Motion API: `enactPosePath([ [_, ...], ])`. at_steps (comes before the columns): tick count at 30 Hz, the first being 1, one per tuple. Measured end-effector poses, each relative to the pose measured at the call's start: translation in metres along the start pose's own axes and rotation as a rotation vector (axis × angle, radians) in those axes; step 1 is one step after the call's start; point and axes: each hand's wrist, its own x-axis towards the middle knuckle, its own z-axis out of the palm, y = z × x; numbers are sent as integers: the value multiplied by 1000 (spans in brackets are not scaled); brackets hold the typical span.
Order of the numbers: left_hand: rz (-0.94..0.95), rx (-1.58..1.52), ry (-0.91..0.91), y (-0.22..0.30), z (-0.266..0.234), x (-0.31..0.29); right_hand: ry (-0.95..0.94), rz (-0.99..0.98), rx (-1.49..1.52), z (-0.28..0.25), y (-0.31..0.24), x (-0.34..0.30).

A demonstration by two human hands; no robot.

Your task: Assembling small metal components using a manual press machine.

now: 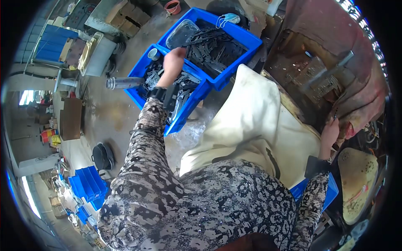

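My left hand (173,65) is over the rim where two blue bins meet, its fingers closed; what they hold, if anything, is hidden. The farther blue bin (256,43) carries many flat dark metal pieces (215,52) and a clear plastic tub (182,33). In the nearer blue bin (204,90) lie greyer metal pieces (184,90), under and beside my left wrist. At the right, my right hand (330,133) is closed round a thin dark piece (335,112) that sticks up from the fingers, close to a reddish-brown cloth (363,100).
A pale cloth (251,113) covers my lap. Beyond it is a dirty work surface with a metal rod (335,67). A clear bottle (123,83) rests at the nearer bin's left edge. A yellowed stool seat (358,184) is at right. Stacked blue bins (88,186) stand at left.
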Motion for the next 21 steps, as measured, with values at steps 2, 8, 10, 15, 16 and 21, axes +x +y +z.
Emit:
enactPosePath([
  [2, -108, 87, 27, -38, -14, -8, 9, -21, 47, 3, 2, 1],
  [8, 171, 259, -1, -33, 4, 3, -10, -54, 14, -1, 0, 1],
  [10, 308, 332, -75, -27, 21, 26, -16, -39, 7, 0, 2, 2],
  [15, 348, 630, -451, -21, 58, 69, -32, 19, -12, -1, 3, 2],
  [16, 343, 707, -526, -22, 63, 76, -37, 29, -15, -1, 2, 2],
  [21, 332, 779, -570, -34, 81, 85, -47, 47, -43, 1, 1, 2],
])
